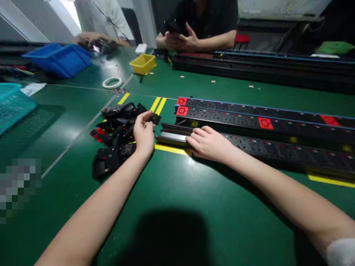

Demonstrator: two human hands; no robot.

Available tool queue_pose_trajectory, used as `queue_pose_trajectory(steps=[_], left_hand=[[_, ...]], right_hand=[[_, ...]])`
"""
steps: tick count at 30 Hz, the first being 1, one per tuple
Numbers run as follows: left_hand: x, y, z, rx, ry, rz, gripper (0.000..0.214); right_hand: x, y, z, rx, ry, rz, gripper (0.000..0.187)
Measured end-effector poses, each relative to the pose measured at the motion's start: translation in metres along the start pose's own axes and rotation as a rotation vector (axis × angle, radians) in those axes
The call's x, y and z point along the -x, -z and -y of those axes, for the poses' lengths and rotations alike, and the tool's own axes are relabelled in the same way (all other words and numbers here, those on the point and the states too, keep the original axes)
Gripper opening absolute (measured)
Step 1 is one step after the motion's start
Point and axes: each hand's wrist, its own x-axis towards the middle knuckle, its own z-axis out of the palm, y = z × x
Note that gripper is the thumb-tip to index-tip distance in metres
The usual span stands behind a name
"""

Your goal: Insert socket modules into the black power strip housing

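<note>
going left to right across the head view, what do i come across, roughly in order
Teal basket → blue bin → heap of black parts → left hand at its right edge → right hand → a red socket beyond it.

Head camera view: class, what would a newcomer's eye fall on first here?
Probably the two bare hands near the centre: the left hand at the right side of a heap of black parts, the right hand on the nearest socket strip. Next, perhaps, the bright red sockets on the two strips just beyond, and the blue bin at upper left.
</note>
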Motion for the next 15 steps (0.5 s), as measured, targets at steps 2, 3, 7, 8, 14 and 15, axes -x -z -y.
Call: queue_pose_trajectory(steps=[2, 3, 7, 8, 14, 15], left_hand=[[-0.002, 0.005, -0.003, -0.055, -0.055, -0.005, 0.044], [-0.002, 0.007, -0.003, -0.078, -0.075, -0.001, 0.045], [-0.005, 0.010, 0.001, -0.145, -0.111, 0.068, 0.056], [-0.005, 0.009, 0.003, -0.150, -0.108, 0.097, 0.058], [-0.008, 0.009, 0.015, -0.196, -0.055, 0.163, 0.055], [-0.008, 0.010, 0.016, -0.221, -0.058, 0.156, 0.053]], right_hand=[[0.000, 0.000, 0.000, 0.000, -0.004, 0.006, 0.013], [0.000, 0.001, 0.000, -0.001, -0.005, 0.010, 0.013], [0.001, 0.001, 0.001, -0.001, 0.001, 0.029, 0.013], [0.001, 0.001, 0.001, -0.002, 0.002, 0.033, 0.013], [0.000, 0.001, 0.000, -0.004, -0.001, 0.028, 0.012], [0.000, 0.001, 0.000, -0.005, 0.000, 0.027, 0.012]])
